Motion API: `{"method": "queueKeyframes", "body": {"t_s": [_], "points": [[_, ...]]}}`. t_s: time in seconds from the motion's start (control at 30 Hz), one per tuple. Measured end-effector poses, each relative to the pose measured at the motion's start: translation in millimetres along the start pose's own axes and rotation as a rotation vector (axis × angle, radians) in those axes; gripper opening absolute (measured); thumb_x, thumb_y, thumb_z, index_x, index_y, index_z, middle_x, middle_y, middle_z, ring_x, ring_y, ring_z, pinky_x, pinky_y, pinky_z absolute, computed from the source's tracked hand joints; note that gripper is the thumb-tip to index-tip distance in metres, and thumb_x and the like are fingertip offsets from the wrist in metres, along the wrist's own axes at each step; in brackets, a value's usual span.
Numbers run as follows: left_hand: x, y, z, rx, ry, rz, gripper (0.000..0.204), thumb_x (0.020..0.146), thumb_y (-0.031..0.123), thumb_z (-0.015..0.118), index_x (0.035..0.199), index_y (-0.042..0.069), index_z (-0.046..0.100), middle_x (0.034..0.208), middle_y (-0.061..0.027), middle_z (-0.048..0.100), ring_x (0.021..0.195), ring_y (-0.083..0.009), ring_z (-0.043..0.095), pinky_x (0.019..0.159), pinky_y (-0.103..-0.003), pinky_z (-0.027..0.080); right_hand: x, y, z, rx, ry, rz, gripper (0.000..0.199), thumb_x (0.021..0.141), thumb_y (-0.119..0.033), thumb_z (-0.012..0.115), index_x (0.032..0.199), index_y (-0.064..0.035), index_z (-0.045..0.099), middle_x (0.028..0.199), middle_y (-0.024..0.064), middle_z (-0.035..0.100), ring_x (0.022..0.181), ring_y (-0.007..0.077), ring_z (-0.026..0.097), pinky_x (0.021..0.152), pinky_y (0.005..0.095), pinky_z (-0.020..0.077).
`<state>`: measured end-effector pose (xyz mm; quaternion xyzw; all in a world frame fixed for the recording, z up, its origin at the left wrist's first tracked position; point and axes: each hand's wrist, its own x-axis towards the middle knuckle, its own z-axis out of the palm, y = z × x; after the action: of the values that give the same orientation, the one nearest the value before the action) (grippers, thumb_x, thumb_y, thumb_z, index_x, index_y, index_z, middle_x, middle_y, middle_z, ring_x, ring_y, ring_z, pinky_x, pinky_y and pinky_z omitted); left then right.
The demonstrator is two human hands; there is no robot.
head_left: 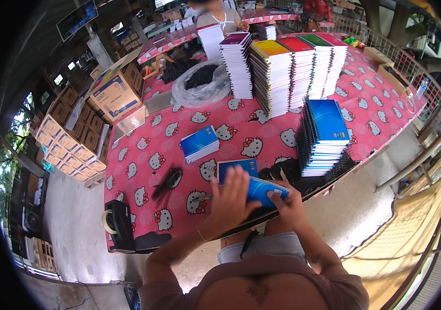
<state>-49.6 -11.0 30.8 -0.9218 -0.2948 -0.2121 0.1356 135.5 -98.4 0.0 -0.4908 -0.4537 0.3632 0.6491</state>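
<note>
My right hand [288, 205] grips the right end of a blue notebook [262, 190] at the table's near edge, thumb on top of its cover. With fingers stretched out, my left hand [232, 200] lies against the notebook's left side; it is slightly blurred. Just beyond, a darker blue notebook [237, 166] is partly covered by my left hand and the held notebook. A small pile of blue notebooks [200, 142] lies farther left. To the right rises a tall stack of blue notebooks with black spiral bindings [327, 124]. Loose black spiral wires [167, 187] lie left of my hands.
Tall stacks of yellow [272, 77], red [301, 72] and other spiral notebooks stand at the back of the pink patterned table [143, 155]. A plastic bag [192, 90] holds black spirals. A tape dispenser [119, 225] sits front left. Cardboard boxes [117, 93] are piled left; a person [220, 20] is beyond.
</note>
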Motion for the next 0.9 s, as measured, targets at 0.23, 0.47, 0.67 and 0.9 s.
{"method": "queueKeyframes", "body": {"t_s": [0.23, 0.47, 0.67, 0.9], "points": [[-19.2, 0.2, 13.0, -0.065, -0.010, 0.118, 0.087, 0.100, 0.061, 0.039, 0.149, -0.011, 0.033, 0.157, -0.0322, 0.031, 0.148, -0.0483, 0.027, 0.113, -0.073, 0.010, 0.3, -8.7, -6.9, 0.050, -0.008, 0.101, 0.030, 0.094, -0.008, 0.070, 0.121, 0.0031, 0.064, 0.108, 0.0063, 0.069, 0.098, 0.0105, 0.063, 0.089, 0.0276, 0.0500], [-11.1, 17.7, -4.3, -0.070, -0.094, 0.237, 0.086, 0.095, 0.064, 0.046, 0.146, -0.005, 0.043, 0.153, -0.0276, 0.040, 0.145, -0.0419, 0.036, 0.116, -0.064, 0.020, -2.4, -4.8, -6.7, -0.025, -0.055, 0.044, 0.032, 0.094, -0.007, 0.070, 0.123, 0.0033, 0.061, 0.108, 0.0069, 0.068, 0.099, 0.0107, 0.062, 0.089, 0.0272, 0.0499], [19.0, 7.7, -8.3, -0.056, -0.063, 0.122, 0.086, 0.097, 0.062, 0.043, 0.144, -0.011, 0.041, 0.151, -0.0335, 0.038, 0.144, -0.0463, 0.035, 0.115, -0.067, 0.020, -2.4, -14.2, 1.6, 0.037, -0.082, 0.121, 0.032, 0.095, -0.003, 0.067, 0.125, 0.0033, 0.062, 0.107, 0.0094, 0.071, 0.097, 0.0098, 0.063, 0.087, 0.0271, 0.0515], [31.3, 11.6, -9.9, -0.051, 0.038, 0.093, 0.090, 0.098, 0.066, 0.037, 0.142, -0.012, 0.042, 0.150, -0.0356, 0.038, 0.144, -0.0508, 0.033, 0.114, -0.069, 0.018, -8.0, 2.2, -4.2, -0.019, -0.100, 0.083, 0.033, 0.095, 0.000, 0.065, 0.127, 0.0029, 0.061, 0.111, 0.0082, 0.071, 0.101, 0.0094, 0.063, 0.091, 0.0267, 0.0512]]}}
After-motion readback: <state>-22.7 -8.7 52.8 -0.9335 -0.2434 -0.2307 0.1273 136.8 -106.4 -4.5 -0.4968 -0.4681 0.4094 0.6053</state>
